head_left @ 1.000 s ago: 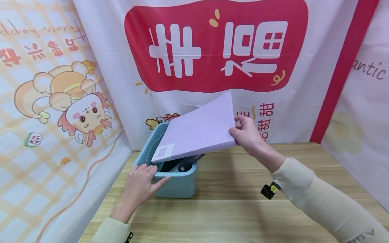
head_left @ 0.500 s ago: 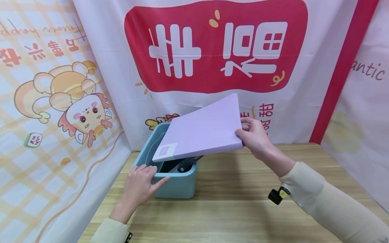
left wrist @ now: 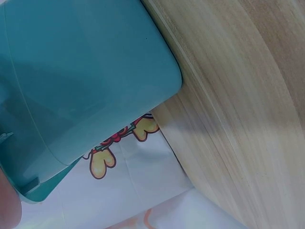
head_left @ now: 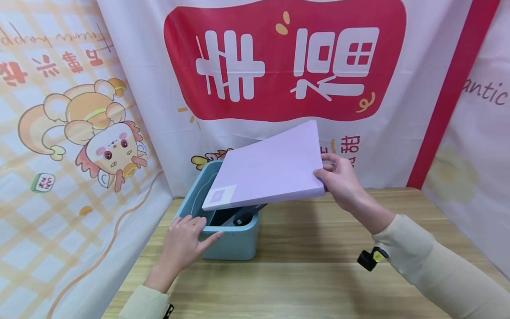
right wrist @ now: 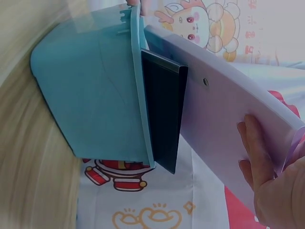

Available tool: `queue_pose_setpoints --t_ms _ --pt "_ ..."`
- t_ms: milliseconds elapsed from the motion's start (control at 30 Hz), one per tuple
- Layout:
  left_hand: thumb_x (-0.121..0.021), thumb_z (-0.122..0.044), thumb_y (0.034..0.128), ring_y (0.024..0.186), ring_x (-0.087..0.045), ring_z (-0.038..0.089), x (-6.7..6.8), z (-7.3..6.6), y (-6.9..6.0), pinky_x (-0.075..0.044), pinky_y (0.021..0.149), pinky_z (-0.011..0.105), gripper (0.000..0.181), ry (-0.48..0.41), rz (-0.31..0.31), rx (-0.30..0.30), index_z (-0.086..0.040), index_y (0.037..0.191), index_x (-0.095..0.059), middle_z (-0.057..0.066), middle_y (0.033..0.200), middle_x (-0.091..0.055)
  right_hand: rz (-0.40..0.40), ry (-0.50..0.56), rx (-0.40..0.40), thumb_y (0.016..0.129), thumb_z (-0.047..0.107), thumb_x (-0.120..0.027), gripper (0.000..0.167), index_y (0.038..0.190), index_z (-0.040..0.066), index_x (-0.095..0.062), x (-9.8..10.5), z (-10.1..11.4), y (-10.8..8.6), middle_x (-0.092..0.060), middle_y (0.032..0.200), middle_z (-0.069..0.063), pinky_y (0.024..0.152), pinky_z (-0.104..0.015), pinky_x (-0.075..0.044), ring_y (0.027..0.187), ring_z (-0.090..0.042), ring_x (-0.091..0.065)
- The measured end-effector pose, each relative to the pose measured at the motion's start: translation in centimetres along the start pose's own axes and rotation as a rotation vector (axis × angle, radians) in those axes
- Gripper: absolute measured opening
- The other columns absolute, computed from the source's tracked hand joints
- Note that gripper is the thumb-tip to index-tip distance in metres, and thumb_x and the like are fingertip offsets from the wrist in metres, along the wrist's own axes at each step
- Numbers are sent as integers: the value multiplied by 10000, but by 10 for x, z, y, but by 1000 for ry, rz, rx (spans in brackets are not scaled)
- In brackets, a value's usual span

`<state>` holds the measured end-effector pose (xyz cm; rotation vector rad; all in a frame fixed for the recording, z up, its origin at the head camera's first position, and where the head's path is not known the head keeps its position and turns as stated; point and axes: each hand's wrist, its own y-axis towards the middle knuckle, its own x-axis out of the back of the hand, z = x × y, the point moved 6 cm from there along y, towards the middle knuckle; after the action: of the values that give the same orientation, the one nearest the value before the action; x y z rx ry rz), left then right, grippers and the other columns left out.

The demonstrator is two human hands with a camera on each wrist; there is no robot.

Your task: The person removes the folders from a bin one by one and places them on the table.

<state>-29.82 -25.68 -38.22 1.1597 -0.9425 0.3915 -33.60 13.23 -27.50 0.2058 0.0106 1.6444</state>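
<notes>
My right hand (head_left: 341, 180) grips the right edge of a thick lilac file folder (head_left: 268, 168), thumb on top and fingers beneath. The folder slopes down leftward, its pale-labelled corner over the blue plastic storage bin (head_left: 233, 246). In the right wrist view, the folder's underside shows a small round hole, and my right fingers (right wrist: 257, 152) lie against it. My left hand (head_left: 185, 241) holds the bin's near rim at the left corner, fingers over the edge. A dark flat object (right wrist: 163, 112) sticks out of the bin below the folder; its kind is unclear.
The bin stands on a wood-grain table (head_left: 303, 283) near its left side. Behind hangs a white printed cloth (head_left: 139, 53) with a red panel; more printed cloth (head_left: 474, 146) covers the right side. Inside the bin, a black item (head_left: 243, 217) shows partly beneath the folder.
My right hand has moved to the right, drawing the folder with it, so more of the folder extends past the bin's right side. My left hand stays on the rim.
</notes>
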Motion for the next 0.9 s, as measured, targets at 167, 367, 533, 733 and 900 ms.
queue_pose_setpoints --t_ms 167,367,533,733,900 --pt "-615 -707 898 615 -356 129 1 -1 1 -333 625 325 574 -1 5 -1 -182 703 -489 -114 621 -366 -4 5 2 1045 54 -529 556 1549 -15 -305 6 -1 0 -514 1465 -259 894 -437 -555 1231 -396 -617" --pt "-615 -714 893 614 -358 132 1 -1 2 -333 626 324 568 3 9 8 -201 700 -467 -110 618 -369 -15 5 -9 1054 77 -523 572 1563 -13 -278 11 -2 -1 -497 1481 -259 925 -453 -537 1226 -395 -608" --pt "-616 -715 892 624 -375 134 0 0 1 -344 628 326 559 3 8 12 -208 706 -474 -109 626 -391 -26 8 -15 1058 83 -512 570 1566 -10 -271 13 -1 -2 -492 1485 -257 930 -449 -534 1220 -387 -607" --pt "-615 -711 896 630 -380 134 -2 2 0 -341 630 328 558 1 6 11 -199 713 -490 -107 634 -395 -30 2 -16 1060 89 -516 580 1570 -13 -258 17 -3 -3 -474 1504 -251 937 -428 -522 1250 -385 -599" --pt "-611 -707 902 631 -377 135 -3 2 0 -336 633 331 559 0 8 8 -194 716 -490 -106 631 -382 -37 -22 -25 1059 102 -525 594 1577 -4 -255 25 -8 -4 -460 1518 -245 951 -405 -511 1286 -374 -579"
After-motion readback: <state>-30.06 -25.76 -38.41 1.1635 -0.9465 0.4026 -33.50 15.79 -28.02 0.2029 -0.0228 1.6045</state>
